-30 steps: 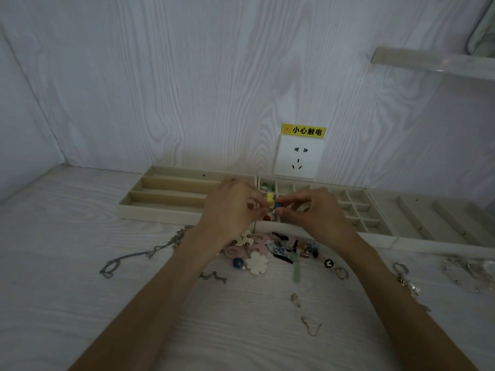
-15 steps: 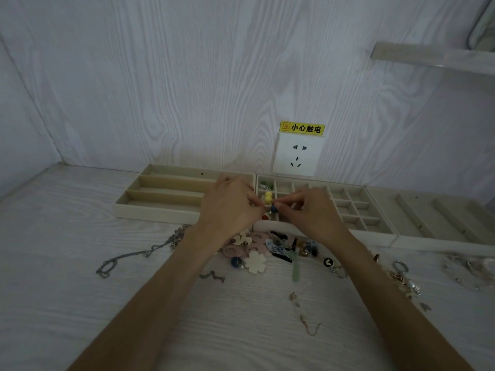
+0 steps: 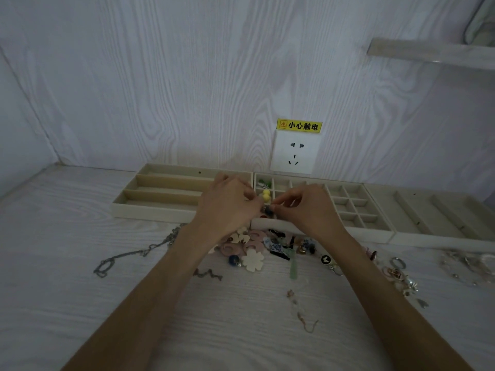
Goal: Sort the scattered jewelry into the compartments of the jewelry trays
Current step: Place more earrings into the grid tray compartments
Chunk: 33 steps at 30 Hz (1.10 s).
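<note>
Your left hand [image 3: 227, 207] and right hand [image 3: 308, 210] pinched 1 dark bead [image 3: 267, 210] together, above the grid tray [image 3: 375, 231], yellow beads [image 3: 266, 196] at 12 o'clock.

Trays: three in a row on the tabletop [image 3: 80, 303], against the wall; slot tray [image 3: 160, 194] left, grid tray [image 3: 356, 210] middle, third tray [image 3: 434, 212] right.
Socket [image 3: 294, 152]: on the wall, behind the grid tray.
Hands: left hand [image 3: 227, 204] and right hand [image 3: 310, 207] meet over the grid tray's left end.
Pile [image 3: 257, 250]: on the tabletop, just before the grid tray, between the forearms.
Chain [image 3: 134, 253]: left of the pile.
Rings [image 3: 399, 271]: right of the pile.
Hook [image 3: 305, 314]: nearest the viewer, before the pile.
</note>
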Available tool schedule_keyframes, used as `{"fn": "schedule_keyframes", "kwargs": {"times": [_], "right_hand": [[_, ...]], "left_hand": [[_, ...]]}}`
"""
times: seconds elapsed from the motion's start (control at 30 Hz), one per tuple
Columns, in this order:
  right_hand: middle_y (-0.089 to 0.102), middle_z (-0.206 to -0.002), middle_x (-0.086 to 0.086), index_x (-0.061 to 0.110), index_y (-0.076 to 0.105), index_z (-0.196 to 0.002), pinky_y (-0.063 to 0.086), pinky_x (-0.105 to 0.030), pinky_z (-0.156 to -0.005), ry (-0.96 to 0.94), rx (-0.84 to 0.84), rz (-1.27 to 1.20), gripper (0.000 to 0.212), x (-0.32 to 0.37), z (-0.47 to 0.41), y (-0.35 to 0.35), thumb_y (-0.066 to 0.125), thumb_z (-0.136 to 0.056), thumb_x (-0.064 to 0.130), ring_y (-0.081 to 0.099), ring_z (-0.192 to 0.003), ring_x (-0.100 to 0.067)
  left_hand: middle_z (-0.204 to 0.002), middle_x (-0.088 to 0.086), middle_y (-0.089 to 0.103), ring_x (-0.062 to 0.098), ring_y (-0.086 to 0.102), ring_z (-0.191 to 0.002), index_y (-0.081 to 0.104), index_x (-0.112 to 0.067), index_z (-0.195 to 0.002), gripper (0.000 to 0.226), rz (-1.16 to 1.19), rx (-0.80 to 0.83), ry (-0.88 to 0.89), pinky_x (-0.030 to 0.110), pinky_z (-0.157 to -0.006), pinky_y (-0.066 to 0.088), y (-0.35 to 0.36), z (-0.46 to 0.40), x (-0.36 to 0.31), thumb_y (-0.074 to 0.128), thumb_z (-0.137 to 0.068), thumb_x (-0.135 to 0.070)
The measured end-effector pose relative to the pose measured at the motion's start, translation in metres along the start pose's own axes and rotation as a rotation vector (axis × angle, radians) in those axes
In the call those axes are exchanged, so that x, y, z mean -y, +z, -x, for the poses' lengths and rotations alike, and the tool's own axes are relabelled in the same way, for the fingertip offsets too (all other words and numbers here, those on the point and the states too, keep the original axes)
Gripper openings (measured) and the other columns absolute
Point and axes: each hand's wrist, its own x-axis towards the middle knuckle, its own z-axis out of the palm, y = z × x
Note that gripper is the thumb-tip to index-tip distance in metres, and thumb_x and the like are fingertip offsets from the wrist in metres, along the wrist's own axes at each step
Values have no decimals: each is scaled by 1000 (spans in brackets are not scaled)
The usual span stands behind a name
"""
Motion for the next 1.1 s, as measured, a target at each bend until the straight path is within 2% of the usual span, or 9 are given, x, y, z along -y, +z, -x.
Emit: {"fn": "schedule_keyframes", "kwargs": {"times": [0.4, 0.47, 0.57, 0.63, 0.7, 0.8, 0.87, 1.0, 1.1], "right_hand": [[67, -84, 6, 28, 70, -87, 45, -13, -66, 10, 12, -132, 7, 6, 6, -33, 65, -86, 24, 61, -77, -8], [69, -88, 6, 30, 70, -87, 48, -15, -68, 1, 49, -148, 8, 10, 13, -37, 65, -86, 25, 62, -80, -8], [68, -86, 12, 29, 71, -92, 45, -7, -63, -77, 159, -94, 10, 20, 28, -37, 64, -87, 23, 62, -78, -4], [69, -88, 10, 28, 72, -96, 45, -7, -61, -144, 265, -27, 13, 27, 39, -32, 65, -86, 21, 61, -77, -3], [68, -93, 11, 26, 72, -101, 47, -13, -67, -221, 353, 44, 18, 32, 49, -25, 68, -84, 22, 60, -79, -3], [59, -95, 19, 28, 69, -108, 46, -21, -76, -307, 402, 209, 27, 38, 62, -15, 71, -81, 32, 53, -85, 1], [60, -102, 12, 31, 68, -111, 46, -25, -77, -331, 391, 280, 32, 41, 69, -9, 70, -80, 40, 53, -91, -5], [59, -107, 7, 30, 68, -111, 44, -29, -80, -311, 330, 318, 36, 35, 74, -1, 70, -78, 45, 51, -98, -10], [60, -102, 8, 30, 71, -105, 44, -29, -77, -322, 272, 289, 31, 32, 75, 3, 72, -77, 44, 51, -93, -8]], "left_hand": [[-130, -9, 46, 13, 31, -120, 70, -25, -108, 38, -118, 157, 115, 30, -93, 28, 0, 3, 3, 33, -97, -31], [-130, -10, 45, 13, 30, -122, 68, -30, -109, 34, -56, 191, 110, 29, -97, 25, -7, 8, 6, 37, -96, -29], [-122, -15, 53, 9, 42, -119, 67, -39, -101, 23, 169, 180, 93, 27, -101, 32, -26, 22, 11, 48, -91, -32], [-110, -17, 60, -1, 53, -102, 68, -35, -104, 20, 297, 188, 96, 12, -86, 40, -42, 36, 14, 53, -92, -27], [-105, -18, 64, -7, 56, -93, 68, -33, -102, 19, 356, 204, 102, 3, -74, 39, -53, 50, 20, 57, -92, -21], [-103, -20, 67, 2, 61, -93, 67, -40, -95, 21, 283, 255, 107, 18, -83, 48, -56, 68, 32, 63, -88, -21], [-104, -21, 66, 4, 60, -92, 66, -40, -100, 23, 192, 298, 97, 24, -83, 50, -51, 76, 35, 64, -87, -21], [-108, -19, 61, 0, 55, -93, 63, -36, -106, 24, 123, 340, 103, 6, -70, 39, -42, 85, 32, 64, -86, -22], [-106, -19, 59, -2, 50, -92, 65, -33, -107, 26, 45, 338, 126, 2, -66, 34, -39, 87, 27, 65, -83, -21]]}}
